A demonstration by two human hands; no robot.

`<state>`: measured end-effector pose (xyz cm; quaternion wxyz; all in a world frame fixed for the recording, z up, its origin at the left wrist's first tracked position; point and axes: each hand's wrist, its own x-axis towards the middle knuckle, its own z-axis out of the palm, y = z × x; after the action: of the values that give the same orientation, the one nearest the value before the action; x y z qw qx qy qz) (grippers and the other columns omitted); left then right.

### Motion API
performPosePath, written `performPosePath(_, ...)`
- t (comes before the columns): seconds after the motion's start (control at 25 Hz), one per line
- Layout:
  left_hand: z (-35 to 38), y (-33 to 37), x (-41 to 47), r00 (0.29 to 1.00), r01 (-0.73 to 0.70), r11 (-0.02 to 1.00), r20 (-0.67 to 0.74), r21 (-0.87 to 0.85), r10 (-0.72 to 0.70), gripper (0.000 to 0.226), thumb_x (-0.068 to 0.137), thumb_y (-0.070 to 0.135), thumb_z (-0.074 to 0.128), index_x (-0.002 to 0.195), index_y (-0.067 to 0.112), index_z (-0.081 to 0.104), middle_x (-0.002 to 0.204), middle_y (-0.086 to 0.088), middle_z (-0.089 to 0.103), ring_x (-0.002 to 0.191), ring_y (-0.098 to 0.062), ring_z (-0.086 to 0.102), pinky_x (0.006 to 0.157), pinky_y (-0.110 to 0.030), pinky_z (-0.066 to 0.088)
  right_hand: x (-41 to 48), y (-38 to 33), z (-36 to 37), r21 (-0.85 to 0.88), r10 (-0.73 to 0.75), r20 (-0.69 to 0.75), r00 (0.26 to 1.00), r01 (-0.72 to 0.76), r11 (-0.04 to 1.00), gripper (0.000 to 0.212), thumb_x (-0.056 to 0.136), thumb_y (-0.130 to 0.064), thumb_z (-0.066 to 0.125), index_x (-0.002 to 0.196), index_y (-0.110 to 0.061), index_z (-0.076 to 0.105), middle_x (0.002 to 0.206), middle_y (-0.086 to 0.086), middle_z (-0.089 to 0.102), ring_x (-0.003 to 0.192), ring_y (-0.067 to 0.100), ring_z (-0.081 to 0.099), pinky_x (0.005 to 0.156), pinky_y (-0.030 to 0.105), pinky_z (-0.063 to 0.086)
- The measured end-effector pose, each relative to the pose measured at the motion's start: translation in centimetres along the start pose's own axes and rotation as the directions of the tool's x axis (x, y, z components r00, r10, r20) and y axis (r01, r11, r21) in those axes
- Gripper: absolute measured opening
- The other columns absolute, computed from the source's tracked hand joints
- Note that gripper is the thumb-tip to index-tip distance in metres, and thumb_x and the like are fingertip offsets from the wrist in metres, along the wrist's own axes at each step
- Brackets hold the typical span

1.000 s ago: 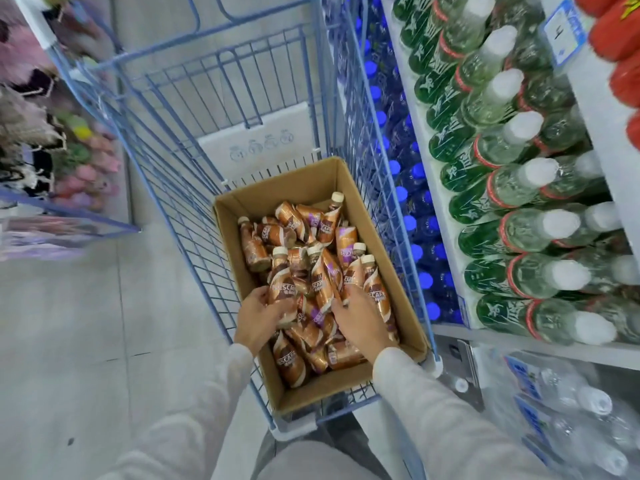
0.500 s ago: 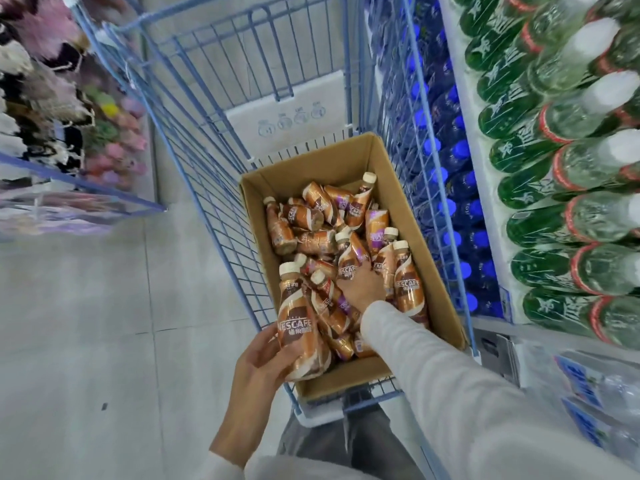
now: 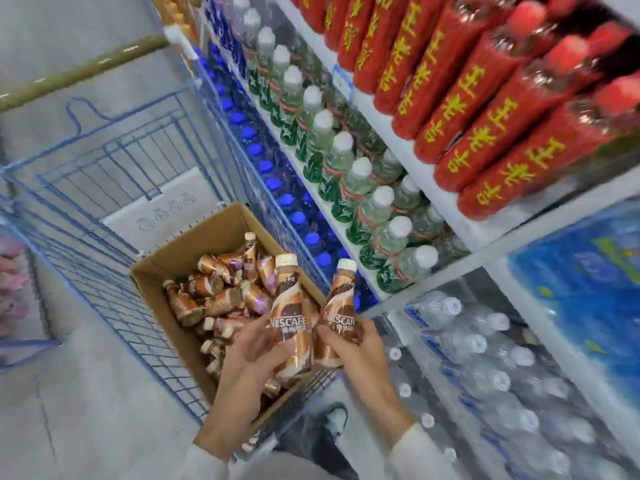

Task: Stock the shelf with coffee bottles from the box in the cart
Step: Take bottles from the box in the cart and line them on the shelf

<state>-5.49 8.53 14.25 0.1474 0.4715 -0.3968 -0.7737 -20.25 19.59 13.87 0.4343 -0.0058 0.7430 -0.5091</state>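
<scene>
— Two are lifted out. The left hand [image 3: 249,351] wraps round the left bottle [image 3: 289,317], fingers curled on its lower half. The right hand [image 3: 360,351] grips the right bottle [image 3: 341,303] the same way. Both bottles stand upright just above the near right corner of the box [image 3: 194,251].
— And inside the box?
— Plenty: a loose heap of bottles [image 3: 221,292] lying every way and filling most of it. The box sits at the near end of the cart [image 3: 114,161].
— So how far along?
— Early, I'd judge. Right of the box, the shelf [image 3: 460,230] holds green-label bottles [image 3: 349,188], with red-wrapped bottles [image 3: 485,109] above them. The far rows are smeared, so I can't pick out any coffee there.
</scene>
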Motion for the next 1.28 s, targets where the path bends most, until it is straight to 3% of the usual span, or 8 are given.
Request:
performPosePath(0.16, 7.9, 1.9, -1.3, 0.977, -0.105, 0.992, 0.191, 0.069, 0.090, 0.066, 0.065, 0.012, 0.086, 0.128, 0.020, 0.067, 0.123, -0.008, 0.074, 0.120, -0.028, 0.067, 0.107, -0.052, 0.047, -4.4, -3.9, -7.1, 0.153, -0.172, -0.165, 0.971, 0.197, 0.968, 0.049, 0.072, -0.037, 0.087, 0.113, -0.034, 0.061, 0.101, -0.015, 0.077, 0.092, 0.004, 0.073, 0.082, 0.027, 0.055)
performPosePath(0.28, 14.6, 3.9, -3.2, 0.927, -0.207, 0.968, 0.344, 0.141, 0.149, 0.068, 0.059, 0.016, 0.095, 0.121, 0.025, 0.070, 0.116, -0.004, 0.077, 0.112, -0.023, 0.071, 0.098, -0.045, 0.053, -7.5, -6.3, -13.0, 0.179, -0.283, -0.343, 0.896, 0.358, 0.916, 0.049, 0.077, -0.022, 0.088, 0.115, -0.029, 0.058, 0.097, -0.018, 0.076, 0.086, 0.000, 0.072, 0.069, 0.013, 0.053)
performPosePath(0.4, 21.0, 5.6, -4.8, 0.854, -0.288, 0.948, 0.484, 0.139, 0.188, 0.068, 0.058, 0.018, 0.087, 0.123, 0.020, 0.068, 0.115, -0.004, 0.077, 0.110, -0.022, 0.072, 0.095, -0.042, 0.053, -11.0, -8.3, -18.0, 0.126, -0.368, -0.469, 0.803, 0.473, 0.872, 0.048, 0.075, -0.022, 0.089, 0.111, -0.027, 0.059, 0.097, -0.020, 0.074, 0.084, 0.000, 0.071, 0.071, 0.014, 0.053)
performPosePath(0.56, 29.7, 8.0, -7.2, 0.692, -0.404, 0.909, 0.683, 0.098, 0.234, 0.072, 0.056, 0.006, 0.089, 0.125, 0.016, 0.067, 0.105, -0.001, 0.078, 0.100, -0.019, 0.072, 0.090, -0.037, 0.054, -15.3, -11.2, -24.1, 0.022, -0.457, -0.636, 0.621, 0.607, 0.794, 0.048, 0.075, -0.019, 0.089, 0.112, -0.024, 0.059, 0.099, -0.021, 0.072, 0.087, -0.003, 0.070, 0.071, 0.011, 0.052)
performPosePath(0.8, 43.3, 13.1, -11.8, 0.365, -0.591, 0.805, 0.877, -0.043, 0.314, 0.073, 0.058, 0.007, 0.095, 0.124, 0.016, 0.065, 0.112, -0.003, 0.077, 0.102, -0.016, 0.073, 0.084, -0.024, 0.058, -19.9, -16.8, -33.2, -0.142, -0.482, -0.815, 0.321, 0.696, 0.704, 0.053, 0.073, -0.031, 0.090, 0.115, -0.031, 0.057, 0.107, -0.009, 0.073, 0.093, 0.004, 0.072, 0.080, 0.026, 0.059)
performPosePath(0.92, 49.6, 14.3, -12.9, 0.249, -0.664, 0.743, 0.909, -0.090, 0.333, 0.067, 0.070, -0.008, 0.085, 0.122, 0.028, 0.060, 0.118, 0.002, 0.072, 0.105, -0.009, 0.070, 0.089, -0.025, 0.058, -20.6, -19.6, -37.5, -0.238, -0.496, -0.842, 0.212, 0.679, 0.695, 0.055, 0.074, -0.030, 0.089, 0.115, -0.032, 0.052, 0.111, -0.012, 0.067, 0.090, -0.004, 0.069, 0.076, 0.018, 0.056)
performPosePath(1.12, 55.3, 13.4, -11.6, 0.195, -0.746, 0.660, 0.922, -0.082, 0.336, 0.070, 0.074, -0.017, 0.078, 0.120, 0.032, 0.057, 0.108, 0.016, 0.070, 0.092, 0.010, 0.069, 0.077, -0.011, 0.054, -18.9, -20.9, -41.8, -0.260, -0.507, -0.832, 0.225, 0.650, 0.714, 0.057, 0.077, -0.023, 0.087, 0.116, -0.028, 0.045, 0.113, -0.011, 0.063, 0.098, 0.001, 0.067, 0.082, 0.020, 0.055)
performPosePath(1.28, 56.1, 12.1, -9.8, 0.194, -0.777, 0.627, 0.925, -0.057, 0.325, 0.068, 0.079, -0.011, 0.077, 0.123, 0.038, 0.058, 0.114, 0.021, 0.071, 0.107, 0.004, 0.068, 0.091, -0.017, 0.056, -17.0, -19.7, -42.6, -0.248, -0.496, -0.834, 0.242, 0.639, 0.728, 0.062, 0.078, -0.022, 0.086, 0.121, -0.026, 0.042, 0.114, -0.015, 0.059, 0.100, -0.004, 0.063, 0.074, 0.009, 0.050)
